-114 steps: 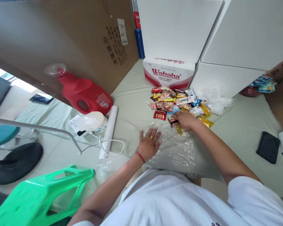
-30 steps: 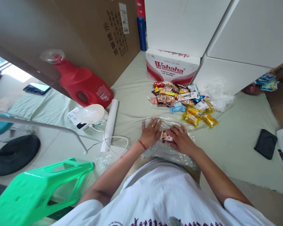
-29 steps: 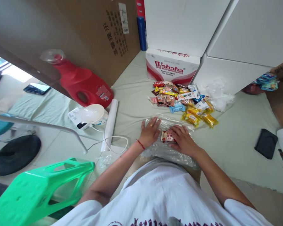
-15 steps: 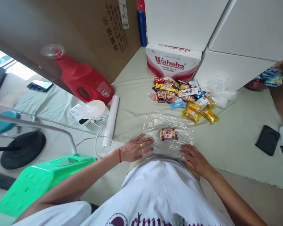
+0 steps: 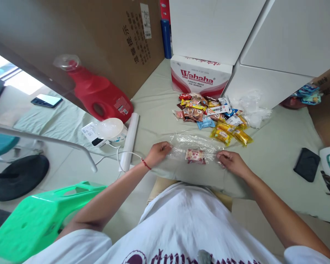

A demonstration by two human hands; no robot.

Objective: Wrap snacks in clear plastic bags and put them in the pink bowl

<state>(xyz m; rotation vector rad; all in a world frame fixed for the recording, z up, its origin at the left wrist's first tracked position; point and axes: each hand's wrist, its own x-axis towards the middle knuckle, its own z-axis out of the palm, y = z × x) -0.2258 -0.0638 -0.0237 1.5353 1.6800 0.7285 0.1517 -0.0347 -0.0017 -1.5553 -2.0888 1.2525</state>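
Observation:
A sheet of clear plastic wrap (image 5: 191,140) is stretched between both hands, its near edge folded up over a small snack packet with red print (image 5: 194,155). At the left edge of the film, my left hand (image 5: 160,152) is closed in a pinch. My right hand (image 5: 231,161) pinches the right edge in the same way. Just beyond the film lies a heap of wrapped snacks (image 5: 194,111), with yellow snack packs (image 5: 222,135) at its near right.
Behind the snacks stand a Wahaha carton (image 5: 199,77) and crumpled clear plastic (image 5: 250,110). To the left are a white roll (image 5: 129,143), a white cup (image 5: 112,130) and a red jug (image 5: 104,95). A black flat object (image 5: 306,164) lies right; a green stool (image 5: 44,216) stands lower left.
Both hands have gone from lying spread on the film to pinching its edges. They have moved away from my body, lifting the near edge over the packet.

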